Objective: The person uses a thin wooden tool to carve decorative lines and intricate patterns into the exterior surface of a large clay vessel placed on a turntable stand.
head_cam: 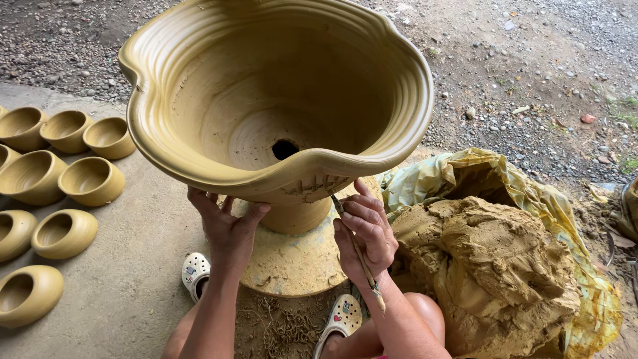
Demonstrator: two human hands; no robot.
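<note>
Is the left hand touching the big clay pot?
Touching. The head view shows the left hand pressed against the underside of the big clay pot, fingers spread on its outer wall.

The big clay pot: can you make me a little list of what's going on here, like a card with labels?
Big pot: wavy-rimmed yellow clay pot with a hole in its bottom, on a round stand
Left hand: left hand pressed under the pot's wall
Right hand: right hand holding a thin stick tool, its tip at the pot's underside
Small pots: small clay bowls on the concrete
Clay pile: lump of clay on a plastic sheet
</note>
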